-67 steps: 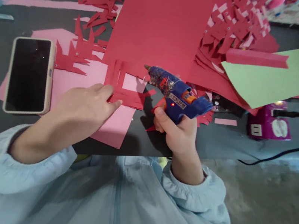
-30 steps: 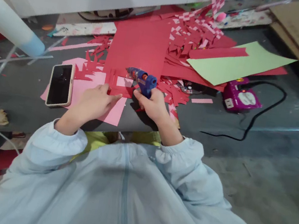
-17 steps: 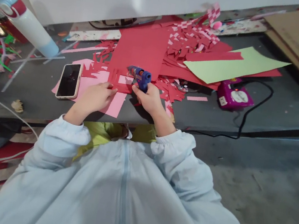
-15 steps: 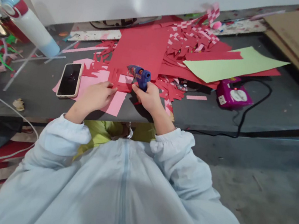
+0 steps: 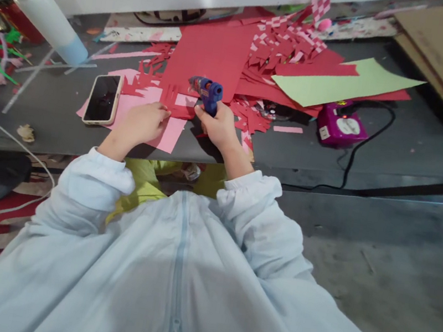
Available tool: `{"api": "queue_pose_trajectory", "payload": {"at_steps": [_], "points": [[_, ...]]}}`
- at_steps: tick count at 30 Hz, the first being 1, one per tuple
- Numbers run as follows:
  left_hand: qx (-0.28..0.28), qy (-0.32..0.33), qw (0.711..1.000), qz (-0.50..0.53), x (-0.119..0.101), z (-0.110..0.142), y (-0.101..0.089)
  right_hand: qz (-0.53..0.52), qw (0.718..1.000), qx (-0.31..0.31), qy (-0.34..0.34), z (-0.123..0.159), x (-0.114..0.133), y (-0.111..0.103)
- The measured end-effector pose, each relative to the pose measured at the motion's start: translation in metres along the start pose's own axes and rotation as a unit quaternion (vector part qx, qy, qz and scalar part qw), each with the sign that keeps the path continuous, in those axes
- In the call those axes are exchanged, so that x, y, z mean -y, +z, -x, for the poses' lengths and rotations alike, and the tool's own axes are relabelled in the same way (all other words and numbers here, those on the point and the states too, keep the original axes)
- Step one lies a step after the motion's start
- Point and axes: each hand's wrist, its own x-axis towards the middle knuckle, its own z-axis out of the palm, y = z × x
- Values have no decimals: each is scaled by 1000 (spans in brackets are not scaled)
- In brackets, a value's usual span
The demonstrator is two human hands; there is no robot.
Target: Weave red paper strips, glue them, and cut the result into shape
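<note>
My right hand [image 5: 222, 128] is wrapped round the handle of a blue glue gun [image 5: 210, 94], its nozzle pointing left over the red paper. To the left, my left hand [image 5: 144, 123] has its fingertips closed at the end of a red paper strip [image 5: 182, 112]; the exact grip is partly hidden. Under that strip lies a pink paper sheet [image 5: 172, 138]. A large red paper sheet [image 5: 210, 52] lies beyond both hands. Close to my left wrist, a phone [image 5: 103, 99] rests partly on the pink paper.
Cut red pieces and checkered strips [image 5: 285, 44] are heaped behind, beside a pale green sheet [image 5: 343, 84]. A purple power socket [image 5: 340, 127] with a black cable sits right. A white bottle [image 5: 46, 15] stands left; cardboard [image 5: 437, 49] lies far right. The table's front edge is near my wrists.
The whole view has shifted slightly, so the table appears higher. Both hands keep nearly the same places, with the glue gun still in the right and the left at the red strip.
</note>
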Motion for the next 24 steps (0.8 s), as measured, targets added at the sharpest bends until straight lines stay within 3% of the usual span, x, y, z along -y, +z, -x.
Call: {"api": "queue_pose_trajectory", "payload": {"at_steps": [7, 24], "points": [[-8, 6, 1000, 10, 4, -1, 4, 5, 1000, -10, -27, -1, -6, 1], [-12, -11, 999, 35, 2, 2, 6, -28, 1000, -2, 13, 3, 1, -1]]}}
